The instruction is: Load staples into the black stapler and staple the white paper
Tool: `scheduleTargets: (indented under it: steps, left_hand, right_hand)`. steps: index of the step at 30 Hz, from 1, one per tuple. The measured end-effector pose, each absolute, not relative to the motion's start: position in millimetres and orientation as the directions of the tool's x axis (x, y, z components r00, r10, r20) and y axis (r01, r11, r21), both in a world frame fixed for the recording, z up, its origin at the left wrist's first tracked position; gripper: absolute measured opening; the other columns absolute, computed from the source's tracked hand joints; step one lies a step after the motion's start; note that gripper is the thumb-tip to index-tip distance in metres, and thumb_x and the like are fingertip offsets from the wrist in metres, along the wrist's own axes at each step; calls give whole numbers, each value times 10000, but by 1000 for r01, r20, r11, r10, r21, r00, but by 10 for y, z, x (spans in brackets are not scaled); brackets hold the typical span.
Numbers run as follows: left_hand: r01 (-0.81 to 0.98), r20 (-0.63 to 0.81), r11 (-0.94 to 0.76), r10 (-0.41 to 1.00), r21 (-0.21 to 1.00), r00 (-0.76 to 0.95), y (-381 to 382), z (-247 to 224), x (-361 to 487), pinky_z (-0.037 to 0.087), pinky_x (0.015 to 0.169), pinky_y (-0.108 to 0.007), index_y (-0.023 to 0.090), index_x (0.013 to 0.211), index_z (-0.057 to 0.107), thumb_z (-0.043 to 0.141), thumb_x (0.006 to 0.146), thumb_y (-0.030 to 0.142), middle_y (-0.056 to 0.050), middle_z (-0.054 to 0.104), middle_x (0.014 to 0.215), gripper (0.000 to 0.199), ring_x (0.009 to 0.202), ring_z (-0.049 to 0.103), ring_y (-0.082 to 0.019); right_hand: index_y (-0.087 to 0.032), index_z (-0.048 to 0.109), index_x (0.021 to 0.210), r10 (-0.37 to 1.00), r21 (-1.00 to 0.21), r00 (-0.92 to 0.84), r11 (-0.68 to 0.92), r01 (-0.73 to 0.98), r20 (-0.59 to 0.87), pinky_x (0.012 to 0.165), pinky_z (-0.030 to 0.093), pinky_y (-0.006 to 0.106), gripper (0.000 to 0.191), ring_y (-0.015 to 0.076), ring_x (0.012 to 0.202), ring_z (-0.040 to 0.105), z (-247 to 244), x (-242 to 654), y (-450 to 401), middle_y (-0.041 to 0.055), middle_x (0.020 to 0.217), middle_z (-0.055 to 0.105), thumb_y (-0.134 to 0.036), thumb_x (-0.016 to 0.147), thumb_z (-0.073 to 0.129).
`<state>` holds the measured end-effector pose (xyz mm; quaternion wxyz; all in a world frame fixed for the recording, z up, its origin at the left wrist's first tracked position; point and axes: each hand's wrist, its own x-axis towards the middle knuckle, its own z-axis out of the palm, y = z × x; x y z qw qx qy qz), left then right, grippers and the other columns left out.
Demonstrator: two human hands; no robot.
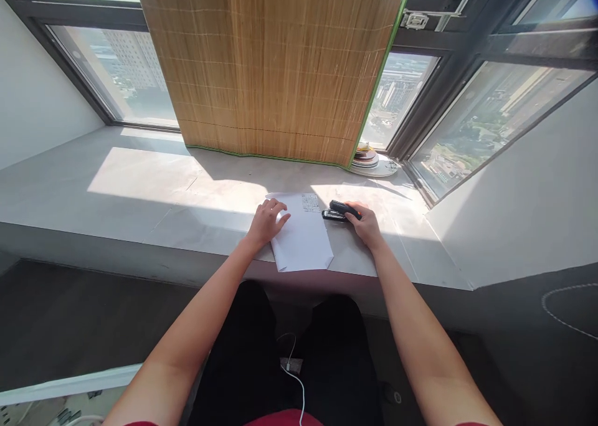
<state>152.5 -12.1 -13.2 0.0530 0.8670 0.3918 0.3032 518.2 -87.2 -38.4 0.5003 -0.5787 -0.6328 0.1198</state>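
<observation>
On the sunlit sill lies a white sheet or folded stack of paper (303, 242), with a small printed block near its top and its near end hanging slightly over the sill's front edge. My left hand (268, 222) rests at the paper's left side, thumb and fingers apart, gripping nothing. A black stapler (337, 208) is in my right hand (365, 223), just right of the paper's upper corner. Its jaws are parted and point left. Fingers and thumb wrap its rear end, hiding that part.
A bamboo blind (280, 71) hangs before the window, down to the pale windowsill (215, 227). Stacked round plates or discs (374, 164) stand behind right. A white cable (301, 388) runs between my legs. A thin cord (560, 317) hangs at the far right.
</observation>
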Motion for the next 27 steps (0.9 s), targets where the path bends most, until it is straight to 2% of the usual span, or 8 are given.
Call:
scheduleTargets:
  steps: [4, 6, 8, 11, 14, 18, 22, 27]
  left_hand:
    - [677, 497, -633, 754, 374, 430, 372, -93, 1802, 510, 1023, -498, 225, 1246, 740, 616, 1067, 260, -142, 742, 1291, 220, 1235, 637, -355]
    - [717, 439, -582, 798, 384, 413, 632, -166, 1930, 504, 1059, -517, 186, 1225, 747, 680, 1020, 259, -179, 727, 1347, 228, 1240, 638, -376]
    - [733, 393, -554, 823, 395, 410, 824, -274, 2016, 516, 1043, -511, 178, 1129, 756, 715, 985, 248, -183, 746, 1276, 166, 1187, 660, -376]
    - [716, 384, -554, 827, 426, 411, 939, -402, 2063, 521, 1002, -483, 209, 998, 738, 650, 1017, 224, -142, 767, 1066, 92, 1062, 694, -340]
    - [668, 356, -565, 824, 484, 440, 893, -407, 2063, 515, 946, -432, 245, 992, 732, 608, 1048, 229, -87, 757, 929, 137, 945, 701, -294]
    - [646, 247, -499, 861, 577, 444, 744, -268, 2097, 511, 867, -388, 251, 1034, 742, 643, 1041, 238, -64, 750, 887, 100, 882, 700, -271]
    - [657, 237, -522, 846, 543, 477, 602, -139, 2176, 513, 999, -452, 225, 1016, 734, 608, 1041, 213, -74, 758, 920, 129, 934, 711, -282]
    - [520, 384, -707, 701, 479, 601, 472, -88, 2226, 456, 1186, -540, 214, 1147, 734, 633, 1007, 199, -127, 747, 1315, 174, 1287, 652, -321]
  right_hand:
    - [-269, 808, 1214, 848, -691, 141, 308, 654, 511, 1151, 520, 586, 327, 336, 1258, 678, -332, 5153, -857, 90, 1271, 798, -303, 927, 656]
    - [-278, 803, 1240, 839, -678, 142, 312, 665, 525, 1144, 525, 577, 348, 330, 1255, 675, -304, 5148, -876, 86, 1272, 796, -273, 929, 646]
    - [-281, 806, 1235, 826, -667, 156, 308, 678, 541, 1128, 536, 570, 355, 327, 1229, 680, -289, 5147, -894, 88, 1245, 795, -247, 927, 633]
    - [-284, 810, 1222, 819, -659, 181, 285, 696, 545, 1125, 542, 572, 359, 330, 1223, 678, -287, 5152, -901, 93, 1231, 791, -226, 920, 625]
    - [-285, 810, 1225, 820, -665, 183, 287, 690, 543, 1138, 538, 575, 360, 335, 1248, 676, -290, 5149, -897, 98, 1262, 785, -220, 918, 633]
    - [-288, 812, 1228, 833, -665, 136, 319, 675, 537, 1123, 547, 570, 356, 338, 1228, 683, -267, 5109, -912, 96, 1232, 786, -216, 928, 633]
    - [-296, 806, 1256, 844, -644, 80, 339, 686, 530, 1102, 556, 563, 374, 330, 1197, 687, -237, 5064, -942, 88, 1206, 780, -218, 938, 626]
    - [-320, 800, 1315, 825, -591, 38, 371, 716, 564, 1064, 563, 561, 415, 305, 1126, 682, -237, 5046, -953, 71, 1170, 752, -212, 965, 606]
